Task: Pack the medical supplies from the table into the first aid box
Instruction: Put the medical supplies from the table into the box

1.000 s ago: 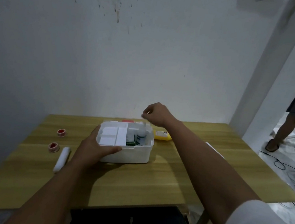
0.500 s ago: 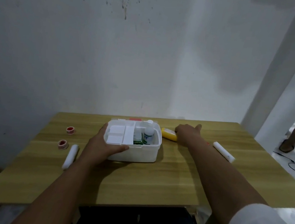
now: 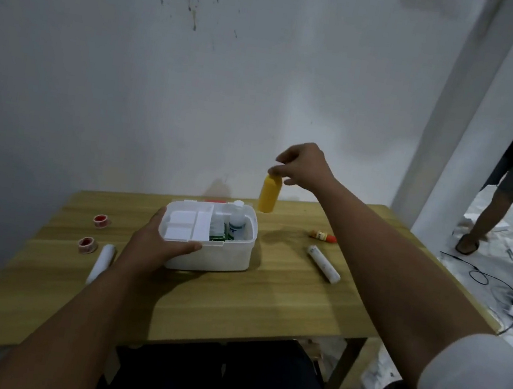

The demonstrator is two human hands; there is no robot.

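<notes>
Already the first aid box, mid-table near the back edge, holds a white bottle and cartons. Right hand pinches a yellow bottle above its right rim; left hand grips its front-left corner. Left to pack: two tape rolls and a bandage roll leftward, another roll and a small tube rightward. Nothing blocks the opening.

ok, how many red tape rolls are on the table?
2. Both lie on the table's left side: one red tape roll nearer the wall, the other closer to the person, beside a white gauze roll. None visible inside the first aid box.
</notes>
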